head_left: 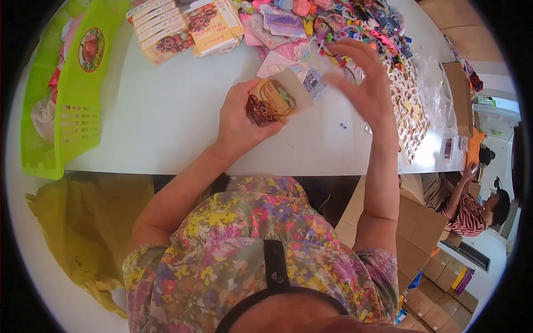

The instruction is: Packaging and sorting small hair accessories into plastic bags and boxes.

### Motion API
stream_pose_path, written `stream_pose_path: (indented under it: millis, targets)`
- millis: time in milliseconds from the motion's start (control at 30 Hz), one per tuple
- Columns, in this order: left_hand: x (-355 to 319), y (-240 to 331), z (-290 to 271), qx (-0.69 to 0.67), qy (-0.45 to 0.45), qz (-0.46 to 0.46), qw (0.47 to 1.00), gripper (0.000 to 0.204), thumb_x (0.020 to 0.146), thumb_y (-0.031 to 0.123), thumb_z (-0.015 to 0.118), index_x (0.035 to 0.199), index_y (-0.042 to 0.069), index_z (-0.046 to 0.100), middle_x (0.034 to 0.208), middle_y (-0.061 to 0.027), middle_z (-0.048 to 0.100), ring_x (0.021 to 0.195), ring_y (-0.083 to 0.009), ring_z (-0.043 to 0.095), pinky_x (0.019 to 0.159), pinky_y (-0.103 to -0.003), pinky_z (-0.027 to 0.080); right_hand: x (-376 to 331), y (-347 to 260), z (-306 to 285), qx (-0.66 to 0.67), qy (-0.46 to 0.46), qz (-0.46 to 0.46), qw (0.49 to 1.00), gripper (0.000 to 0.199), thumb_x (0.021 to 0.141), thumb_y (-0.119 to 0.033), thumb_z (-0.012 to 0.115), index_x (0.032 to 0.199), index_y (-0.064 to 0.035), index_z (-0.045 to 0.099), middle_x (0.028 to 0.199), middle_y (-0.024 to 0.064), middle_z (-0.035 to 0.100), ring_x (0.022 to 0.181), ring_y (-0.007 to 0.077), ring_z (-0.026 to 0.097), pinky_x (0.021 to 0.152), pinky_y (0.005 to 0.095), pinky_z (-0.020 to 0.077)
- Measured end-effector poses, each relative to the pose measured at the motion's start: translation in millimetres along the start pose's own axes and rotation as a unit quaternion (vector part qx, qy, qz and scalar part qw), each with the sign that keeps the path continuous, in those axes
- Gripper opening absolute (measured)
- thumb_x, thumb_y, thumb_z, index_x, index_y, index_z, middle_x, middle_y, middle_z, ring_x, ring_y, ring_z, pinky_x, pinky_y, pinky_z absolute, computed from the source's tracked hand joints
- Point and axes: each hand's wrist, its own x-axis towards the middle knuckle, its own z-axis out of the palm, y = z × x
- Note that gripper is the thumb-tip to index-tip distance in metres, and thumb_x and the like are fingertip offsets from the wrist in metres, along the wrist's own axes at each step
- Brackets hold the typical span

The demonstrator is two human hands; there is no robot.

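My left hand (243,114) is closed around a small yellow printed box (270,100), tilted above the white table (166,119). Its pale, translucent-looking end points to the right. What is inside cannot be made out clearly. My right hand (363,83) is raised to the right of the box, apart from it, with thumb and fingers spread; motion blurs it a little. Beyond my hands lies a heap of small colourful accessories (355,25), some like hair ties. Pink and purple printed cards (280,25) lie at its left side.
Stacked yellow printed boxes (183,30) stand at the back left. A lime-green plastic basket (80,72) is at the far left. Many small pale pieces (408,105) and clear plastic bags (436,91) lie right. Cardboard boxes (413,233) and another person (469,213) are beyond the table.
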Motion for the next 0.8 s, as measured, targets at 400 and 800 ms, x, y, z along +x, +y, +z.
stream_pose_path:
  millis: [400, 800]
  targets:
    - [-0.8, 0.3, -2.0, 0.006, 0.001, 0.004, 1.0, 0.076, 0.057, 0.019, 0.089, 0.12, 0.003, 0.05, 0.103, -0.0118, 0.057, 0.095, -0.0281, 0.059, 0.083, -0.036, 0.05, -22.5, -53.8, 35.7, 0.133, 0.026, -0.045, 0.99, 0.023, 0.068, 0.001, 0.075, 0.089, -0.0057, 0.071, 0.106, 0.0087, 0.062, 0.101, 0.0246, 0.057, 0.083, 0.0351, 0.0455]
    - [1.4, 4.8, 3.7, 0.042, 0.03, 0.087, 0.995, 0.075, 0.058, 0.011, 0.086, 0.122, 0.005, 0.049, 0.108, -0.0121, 0.055, 0.097, -0.0292, 0.055, 0.082, -0.037, 0.049, -22.4, -67.2, 25.1, 0.102, 0.051, 0.075, 0.991, 0.012, 0.077, 0.004, 0.072, 0.088, -0.0002, 0.07, 0.082, 0.0059, 0.065, 0.075, 0.0122, 0.06, 0.065, 0.0247, 0.048]
